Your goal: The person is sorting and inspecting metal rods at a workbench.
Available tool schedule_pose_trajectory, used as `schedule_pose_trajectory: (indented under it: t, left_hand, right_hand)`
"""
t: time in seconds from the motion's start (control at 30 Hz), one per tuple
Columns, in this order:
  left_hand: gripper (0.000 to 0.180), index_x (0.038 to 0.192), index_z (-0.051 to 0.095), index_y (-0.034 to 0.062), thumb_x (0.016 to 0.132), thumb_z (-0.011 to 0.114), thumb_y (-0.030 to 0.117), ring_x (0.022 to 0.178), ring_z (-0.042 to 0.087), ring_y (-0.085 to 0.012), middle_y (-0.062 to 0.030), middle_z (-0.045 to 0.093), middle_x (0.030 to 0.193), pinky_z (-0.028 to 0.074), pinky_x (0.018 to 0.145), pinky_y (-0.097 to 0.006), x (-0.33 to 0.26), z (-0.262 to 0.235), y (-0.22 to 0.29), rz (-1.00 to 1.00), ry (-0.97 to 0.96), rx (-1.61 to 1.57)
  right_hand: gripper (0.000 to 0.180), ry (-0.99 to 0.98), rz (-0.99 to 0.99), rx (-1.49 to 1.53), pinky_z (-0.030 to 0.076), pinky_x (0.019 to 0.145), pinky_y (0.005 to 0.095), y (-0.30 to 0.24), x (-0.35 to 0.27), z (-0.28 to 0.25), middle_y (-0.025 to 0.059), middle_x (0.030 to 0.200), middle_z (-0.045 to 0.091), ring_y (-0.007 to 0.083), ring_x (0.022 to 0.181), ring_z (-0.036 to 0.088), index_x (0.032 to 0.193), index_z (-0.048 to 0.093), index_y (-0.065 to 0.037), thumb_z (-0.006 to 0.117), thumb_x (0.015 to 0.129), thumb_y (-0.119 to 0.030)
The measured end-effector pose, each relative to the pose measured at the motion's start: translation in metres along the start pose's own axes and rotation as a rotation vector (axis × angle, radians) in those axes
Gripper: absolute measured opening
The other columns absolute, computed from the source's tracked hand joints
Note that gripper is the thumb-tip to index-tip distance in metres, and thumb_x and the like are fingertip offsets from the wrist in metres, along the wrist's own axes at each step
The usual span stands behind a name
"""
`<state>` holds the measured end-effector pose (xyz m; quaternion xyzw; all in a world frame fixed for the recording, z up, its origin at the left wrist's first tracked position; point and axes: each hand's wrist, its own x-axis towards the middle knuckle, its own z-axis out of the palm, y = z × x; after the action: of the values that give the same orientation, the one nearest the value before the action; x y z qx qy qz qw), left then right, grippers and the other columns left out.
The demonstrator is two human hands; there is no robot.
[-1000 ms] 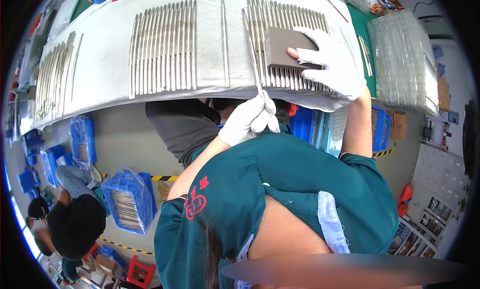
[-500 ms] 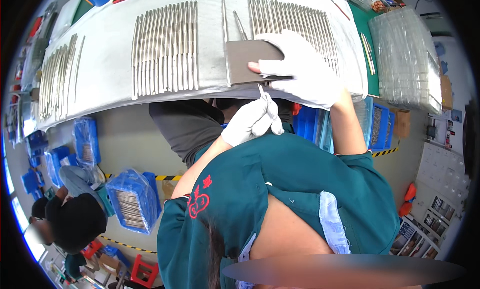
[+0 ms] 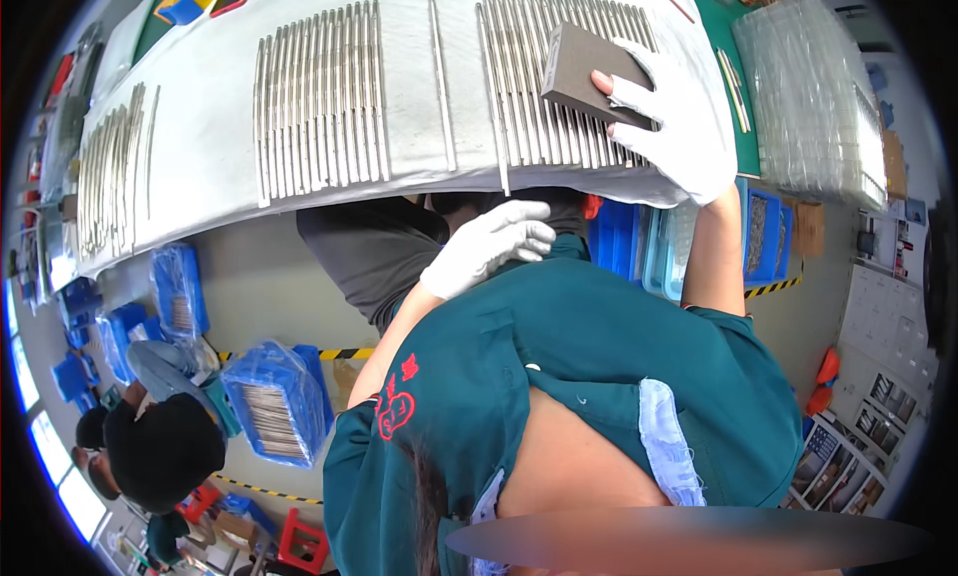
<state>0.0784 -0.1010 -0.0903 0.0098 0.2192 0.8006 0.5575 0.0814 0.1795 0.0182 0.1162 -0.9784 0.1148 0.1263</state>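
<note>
The right hand [image 3: 684,127], its forearm reaching up over the table edge, grips a dark grey block [image 3: 597,69] by its right end, thumb and fingers spread across the top. The block sits slanted over the right-hand row of metal rods [image 3: 529,97]; whether it touches them cannot be told. The left hand [image 3: 487,247] hangs loosely half-curled and empty just below the table edge, near the protruding lower end of the row's leftmost rod [image 3: 493,102].
</note>
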Motion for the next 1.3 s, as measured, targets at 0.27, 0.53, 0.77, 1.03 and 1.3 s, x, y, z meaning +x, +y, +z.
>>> schedule_pose_trajectory:
  t: [0.27,0.53,0.77,1.03,1.3]
  left_hand:
    - [0.029,0.117,0.058,-0.0034,0.100,0.049,0.018,0.092,0.064,-0.0149,-0.0082,0.065,0.094,0.050,0.086,-0.027,-0.017,0.000,0.017,0.005,0.141,0.511]
    - [0.027,0.103,0.058,0.0030,0.099,0.051,0.028,0.073,0.057,-0.0193,-0.0015,0.056,0.070,0.047,0.074,-0.034,0.003,0.028,0.024,0.038,0.218,0.040]
    - [0.029,0.096,0.058,0.0015,0.100,0.049,0.029,0.068,0.058,-0.0194,-0.0059,0.055,0.067,0.050,0.072,-0.036,0.006,0.026,0.015,0.061,0.153,0.004]
    - [0.025,0.081,0.062,0.0050,0.095,0.056,0.025,0.057,0.055,-0.0155,-0.0040,0.052,0.058,0.045,0.061,-0.029,0.003,0.033,0.023,0.276,0.511,0.796]
    - [0.016,0.070,0.062,0.0133,0.082,0.067,0.024,0.055,0.053,-0.0252,-0.0072,0.053,0.057,0.041,0.056,-0.038,0.001,0.025,0.021,0.841,0.657,2.110]
  right_hand:
    - [0.048,-0.013,-0.023,0.036,0.043,0.098,0.0392,-0.013,0.001,0.003,0.0131,0.139,0.049,0.0335,0.111,0.052,0.125,0.066,-0.025,0.069,0.077,-0.023]
    - [0.046,-0.046,-0.176,0.172,0.039,0.101,0.0446,-0.035,0.008,0.013,0.0165,0.132,0.052,0.0363,0.116,0.050,0.123,0.067,-0.026,0.069,0.077,-0.023]
    - [0.050,-0.061,-0.310,0.196,0.040,0.097,0.0437,-0.051,0.024,0.010,0.0166,0.129,0.053,0.0362,0.113,0.051,0.121,0.067,-0.027,0.073,0.073,-0.019]
    - [0.051,0.000,0.073,0.086,0.041,0.101,0.0388,-0.017,-0.001,-0.013,0.0164,0.137,0.050,0.0336,0.118,0.052,0.125,0.066,-0.021,0.070,0.074,-0.021]
    - [0.054,0.025,0.155,0.059,0.037,0.106,0.0399,-0.013,-0.007,-0.006,0.0156,0.139,0.049,0.0338,0.125,0.049,0.124,0.066,-0.018,0.072,0.071,-0.021]
